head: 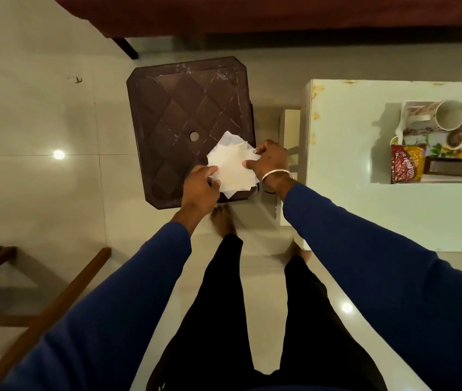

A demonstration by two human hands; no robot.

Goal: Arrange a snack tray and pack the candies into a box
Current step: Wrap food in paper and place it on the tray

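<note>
Head view, looking down: a person in blue sleeves holds a loose stack of white paper sheets (232, 167) over the near right corner of a dark brown plastic stool (179, 114); the left hand (200, 187) pinches its near edge, the right hand (269, 162) its far side; a white rectangular tray (402, 180) with patterned mugs (450, 114) and a red-and-yellow snack packet (406, 163) sits on the white tabletop (351, 165) to the right.

A brown plastic stool (187, 119) on the tiled floor (40, 131) bears white paper napkins (231, 167) at its near corner; beside it, a white table (345, 170) carries a snack tray (402, 111).
</note>
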